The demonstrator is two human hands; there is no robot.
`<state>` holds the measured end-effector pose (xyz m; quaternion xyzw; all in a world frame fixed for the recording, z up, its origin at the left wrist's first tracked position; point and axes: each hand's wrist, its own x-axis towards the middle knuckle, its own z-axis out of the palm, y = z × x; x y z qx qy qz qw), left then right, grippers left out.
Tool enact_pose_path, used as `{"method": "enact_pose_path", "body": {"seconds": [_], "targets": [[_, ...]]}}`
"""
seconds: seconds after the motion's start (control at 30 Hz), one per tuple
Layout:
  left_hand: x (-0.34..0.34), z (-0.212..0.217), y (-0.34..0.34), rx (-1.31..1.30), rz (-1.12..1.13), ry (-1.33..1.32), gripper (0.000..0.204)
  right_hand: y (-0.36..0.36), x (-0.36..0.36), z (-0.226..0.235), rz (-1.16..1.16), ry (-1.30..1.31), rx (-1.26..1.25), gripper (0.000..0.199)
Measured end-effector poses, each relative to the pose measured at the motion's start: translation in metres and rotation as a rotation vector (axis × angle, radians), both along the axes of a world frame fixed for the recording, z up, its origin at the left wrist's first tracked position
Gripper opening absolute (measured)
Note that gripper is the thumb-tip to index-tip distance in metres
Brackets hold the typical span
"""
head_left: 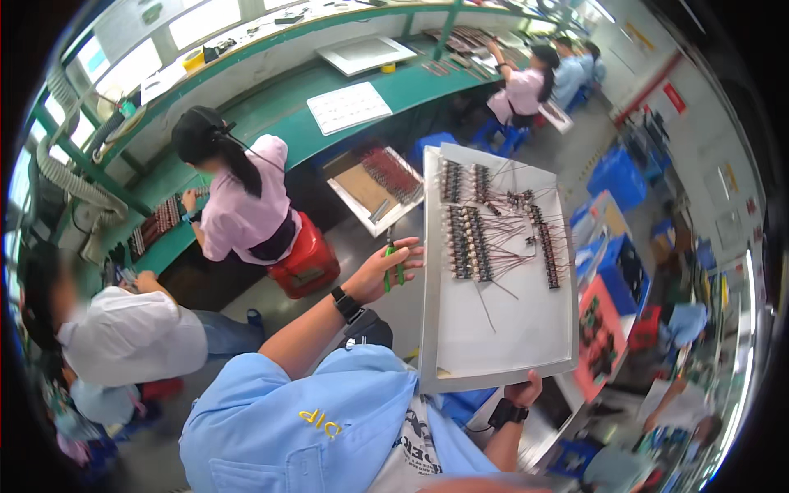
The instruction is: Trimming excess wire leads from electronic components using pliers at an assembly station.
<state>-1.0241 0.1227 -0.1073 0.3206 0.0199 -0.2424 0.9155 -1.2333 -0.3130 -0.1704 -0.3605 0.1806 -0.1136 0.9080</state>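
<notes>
The white tray [509, 341] is in front of you, held up and toward your right. Your right hand [523, 390] is clamped on its lower edge. Your left hand [378, 273] is closed loosely about a green-handled hand tool [387, 281], its fingers extended beside the tray's left side; whether they touch it cannot be told from this angle.

Arrangement appears well along: small parts [467, 246] stand in close rows at the upper left, and a straight column [545, 255] lies toward the right. Left to do, by judgement, is the middle, where several pieces sit out of line.

The tray is smooth and matt, with a raised grey-white rim. The parts are dark and blocky, many with pale ends; thin reddish-brown leads [511, 232] fan out from them, some straying downward.
</notes>
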Motion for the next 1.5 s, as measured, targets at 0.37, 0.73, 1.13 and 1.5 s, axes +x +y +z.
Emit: {"method": "enact_pose_path", "body": {"seconds": [0.37, 0.73, 1.13, 1.5], "targets": [[0.317, -0.169, -0.077, -0.099, 0.284, 0.094, 0.026, -0.186, 0.441, -0.067, 0.240, 0.095, -0.267, 0.063], [0.478, -0.137, -0.160, -0.035, 0.658, 0.174, 0.031, -0.183, 0.863, -0.074, 0.832, 0.095, -0.079, 0.064], [0.480, -0.172, -0.261, 0.015, 1.508, 0.294, 0.031, -0.106, 1.067, -0.048, 1.699, 0.240, 0.090, 0.071], [0.532, -0.178, -0.244, -0.147, 1.792, 0.239, 0.021, 0.001, 1.137, -0.069, 2.017, 0.261, -0.079, 0.057]]}}
